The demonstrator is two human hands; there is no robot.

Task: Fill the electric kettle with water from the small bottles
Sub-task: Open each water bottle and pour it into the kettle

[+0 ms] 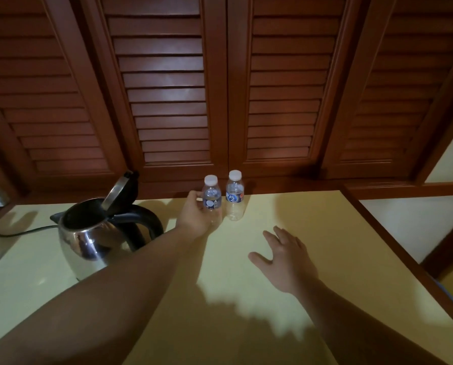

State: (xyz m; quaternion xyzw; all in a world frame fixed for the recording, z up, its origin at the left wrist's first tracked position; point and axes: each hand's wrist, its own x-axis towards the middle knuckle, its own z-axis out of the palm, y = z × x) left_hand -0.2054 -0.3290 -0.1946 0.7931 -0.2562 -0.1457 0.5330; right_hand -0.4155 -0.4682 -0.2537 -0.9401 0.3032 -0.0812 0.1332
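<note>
Left hand (pixel 197 216) gripping left bottle (pixel 211 198), right of kettle (pixel 93 227). Right bottle (pixel 235 196) just beside, untouched. Right hand (pixel 285 255) open, nearer than bottles, over table (pixel 325 233).

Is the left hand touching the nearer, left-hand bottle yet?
Touching. The head view shows the left hand wrapped around the left bottle, thumb on its near side, fingers behind it. The right bottle stands untouched.

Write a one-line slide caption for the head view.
Left hand grips a capped water bottle beside the open kettle; right hand hovers open.
</note>
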